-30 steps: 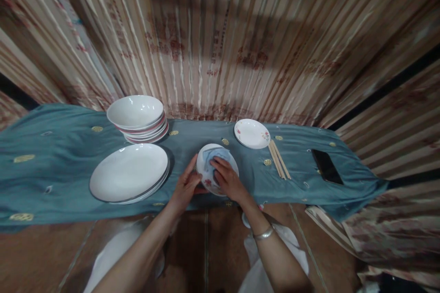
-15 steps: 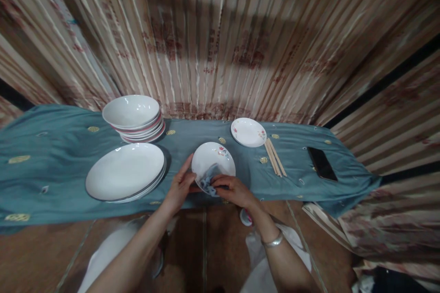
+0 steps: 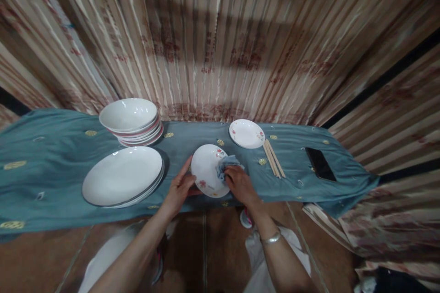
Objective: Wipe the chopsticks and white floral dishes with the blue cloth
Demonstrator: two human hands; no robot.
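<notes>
Striped, flowery curtains (image 3: 213, 32) fill the top of your frame, and a teal tablecloth (image 3: 292, 146) runs across the middle. You've got the small plate (image 3: 206, 169) about dead centre, by the tablecloth's front edge. It's round, eating side up and facing you, with one flower patch at its upper right and another at its lower left. Your left hand (image 3: 178, 188) is gripping the left rim, thumb at the edge; the fingers underneath are mostly hidden. Your right hand (image 3: 242, 185) is pinching a bunched-up blue rag (image 3: 228, 164) over the plate's right side, fingers bent together and pointing to the upper left. The rag's longer way runs roughly left to right. Off to the left you've got a stack of bowls (image 3: 129, 114), with big white plates (image 3: 123, 176) lower down. Right of centre: flowery saucers (image 3: 246, 133), chopsticks (image 3: 272, 160) slanting down to the right, and a phone (image 3: 320, 164) angled likewise.
</notes>
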